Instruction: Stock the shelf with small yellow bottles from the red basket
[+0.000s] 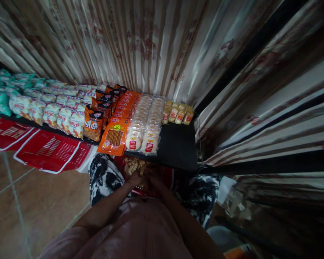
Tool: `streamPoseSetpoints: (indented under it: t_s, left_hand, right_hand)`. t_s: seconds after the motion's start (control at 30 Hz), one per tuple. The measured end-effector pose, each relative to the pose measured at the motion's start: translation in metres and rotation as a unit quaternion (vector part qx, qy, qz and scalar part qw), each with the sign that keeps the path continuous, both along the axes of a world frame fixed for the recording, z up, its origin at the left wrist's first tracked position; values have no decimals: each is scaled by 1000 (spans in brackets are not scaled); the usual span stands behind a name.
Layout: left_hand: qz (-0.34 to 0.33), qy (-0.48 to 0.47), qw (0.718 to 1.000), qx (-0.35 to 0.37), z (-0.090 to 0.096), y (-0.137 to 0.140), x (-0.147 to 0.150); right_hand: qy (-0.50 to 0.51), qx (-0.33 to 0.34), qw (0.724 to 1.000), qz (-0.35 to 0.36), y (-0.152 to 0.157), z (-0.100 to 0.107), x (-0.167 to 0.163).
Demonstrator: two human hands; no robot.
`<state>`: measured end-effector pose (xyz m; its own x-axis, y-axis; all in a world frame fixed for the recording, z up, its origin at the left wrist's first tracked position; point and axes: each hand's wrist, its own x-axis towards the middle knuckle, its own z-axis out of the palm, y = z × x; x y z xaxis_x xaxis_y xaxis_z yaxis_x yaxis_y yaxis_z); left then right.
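Low between my knees, my left hand [135, 178] is closed at a bunch of small yellow wrapped snack packets [134, 166], over a red bag [166, 177]. Close beside it is my right hand [152, 177]; its fingers are lost in shadow, so what it holds does not show. Similar yellow snack packets [180, 114] stand in a short row at the back right of the black table [178, 144]. Left of them are clear-wrapped round crackers [148, 124] in two columns and orange bags of snack sticks [115, 135].
Dark orange snack bags [93, 124], white snack bags [62, 117] and green packets [1, 100] fill the table's left side. Red bags [50, 149] hang at its front edge. Pleated curtains [151, 43] rise behind, and a dark bar [259, 166] runs at the right.
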<state>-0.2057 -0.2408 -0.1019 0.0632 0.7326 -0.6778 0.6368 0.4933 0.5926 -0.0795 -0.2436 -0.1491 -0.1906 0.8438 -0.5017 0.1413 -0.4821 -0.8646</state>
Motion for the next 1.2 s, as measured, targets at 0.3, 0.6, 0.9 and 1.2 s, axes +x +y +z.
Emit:
streamPoseSetpoints:
  t_s: [0.3,0.6,0.9,1.2]
  left_hand:
    - [136,-93,986,-15,4,3,1]
    - [205,-211,952,-80,17,0,0]
    - [305,-329,882,-143,26,-9,2]
    - [252,-379,883,-113,28,-31,9]
  right_hand:
    - [-30,14,998,-50,1,15,7]
    - [-108,102,989,-19,5,41,23]
    - [-17,79,980,-182,-8,47,18]
    - [76,-24,963,-259,-25,79,13]
